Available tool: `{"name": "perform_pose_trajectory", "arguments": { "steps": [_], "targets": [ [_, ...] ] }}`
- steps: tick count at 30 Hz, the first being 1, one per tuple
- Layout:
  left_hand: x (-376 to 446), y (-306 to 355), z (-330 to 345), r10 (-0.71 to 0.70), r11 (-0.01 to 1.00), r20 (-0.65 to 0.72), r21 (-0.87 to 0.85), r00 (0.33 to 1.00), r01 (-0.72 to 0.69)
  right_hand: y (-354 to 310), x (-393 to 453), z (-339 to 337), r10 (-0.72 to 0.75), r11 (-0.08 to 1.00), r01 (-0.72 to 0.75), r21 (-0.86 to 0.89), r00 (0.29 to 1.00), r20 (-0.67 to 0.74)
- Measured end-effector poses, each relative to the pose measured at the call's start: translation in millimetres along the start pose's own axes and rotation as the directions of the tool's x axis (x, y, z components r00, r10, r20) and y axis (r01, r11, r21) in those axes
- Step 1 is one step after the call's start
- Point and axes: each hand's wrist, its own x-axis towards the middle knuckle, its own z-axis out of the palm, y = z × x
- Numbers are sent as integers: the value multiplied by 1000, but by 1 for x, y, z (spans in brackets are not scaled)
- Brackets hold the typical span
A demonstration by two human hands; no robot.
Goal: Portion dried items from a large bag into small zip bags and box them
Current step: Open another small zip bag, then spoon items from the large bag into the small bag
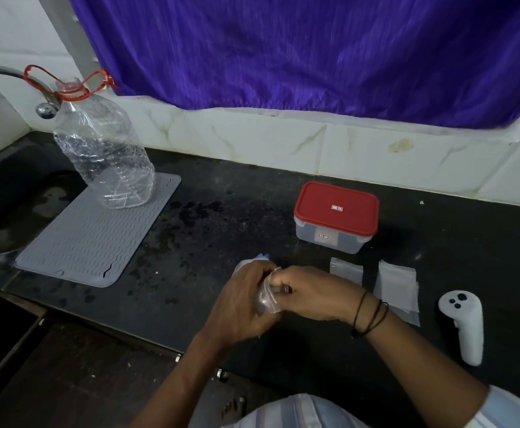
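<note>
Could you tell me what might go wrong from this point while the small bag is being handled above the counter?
Both hands, left and right, grip one small zip bag at the counter's front edge; if it slips, its contents could fall to the floor. The box has its red lid on, so boxing will likely need a free hand first. The spare empty bags lie loose beside the right wrist, and a sweep of the arm could push them off.
</note>
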Motion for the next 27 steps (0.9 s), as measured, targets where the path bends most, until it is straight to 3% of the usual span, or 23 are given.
{"name": "perform_pose_trajectory", "arguments": {
  "steps": [6,8,10,11,13,15,17,21,27],
  "targets": [
    [-9,4,19,-31,995,-11,-92,999,30,6,-2,6,-21,990,23,-141,1000,20],
    [-13,4,25,-70,992,-50,-110,996,64,11,-5,7,-32,995,39,-97,997,65],
    [-15,6,27,-105,989,-102,-119,989,92,15,-8,7,-60,997,55,55,994,91],
    [-16,8,27,-126,987,-134,-118,983,110,18,-10,7,-77,989,70,129,996,54],
    [-15,11,22,-203,977,-217,-113,955,182,26,-10,8,-48,976,80,204,986,-160],
    [-12,10,17,-296,955,-291,-105,910,277,35,-9,11,29,988,32,152,921,-388],
    [-9,6,12,-365,930,-346,-88,864,357,43,-6,18,95,995,-73,66,878,-469],
    [-6,-6,1,-487,865,-391,-90,781,494,53,9,45,204,974,-225,-22,918,-340],
    [-9,-30,-3,-716,682,-258,-66,648,728,50,27,71,216,975,-195,108,943,-252]
  ]
}}
